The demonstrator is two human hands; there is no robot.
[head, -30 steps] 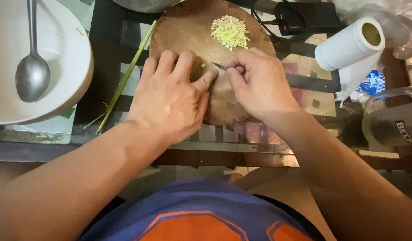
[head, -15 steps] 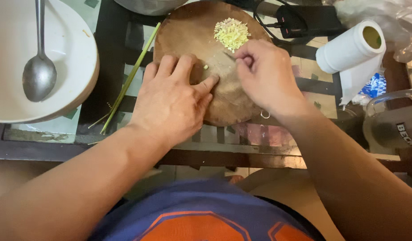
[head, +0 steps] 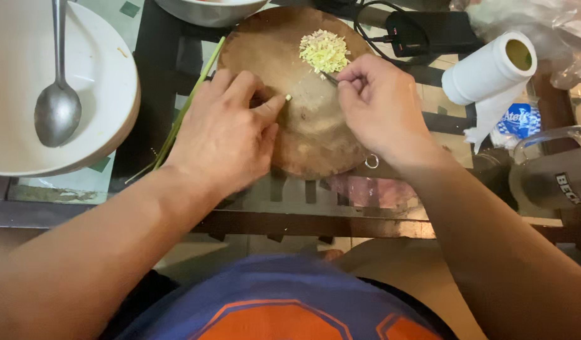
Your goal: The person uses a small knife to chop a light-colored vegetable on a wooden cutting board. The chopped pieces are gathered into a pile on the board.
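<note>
A round wooden cutting board [head: 306, 135] lies on a glass table. A small heap of finely chopped pale yellow-green pieces [head: 324, 50] sits at its far side. My left hand [head: 224, 132] rests palm down on the board's left part, its fingers pinching a small light stub [head: 288, 97] of the same stuff. My right hand [head: 381, 107] is closed around a small knife; only a bit of its blade [head: 330, 78] shows, right by the heap.
A green stalk [head: 186, 107] lies along the board's left edge. A white bowl [head: 108, 82] with a metal spoon [head: 56, 104] stands at the left. A paper-towel roll [head: 488, 69], a black charger with cable [head: 422, 31] and a clear jug [head: 554, 173] are at the right.
My right hand has moved away from the left hand toward the chopped heap at the far side. My left hand has stayed on the board, now showing the stub at its fingertips.
</note>
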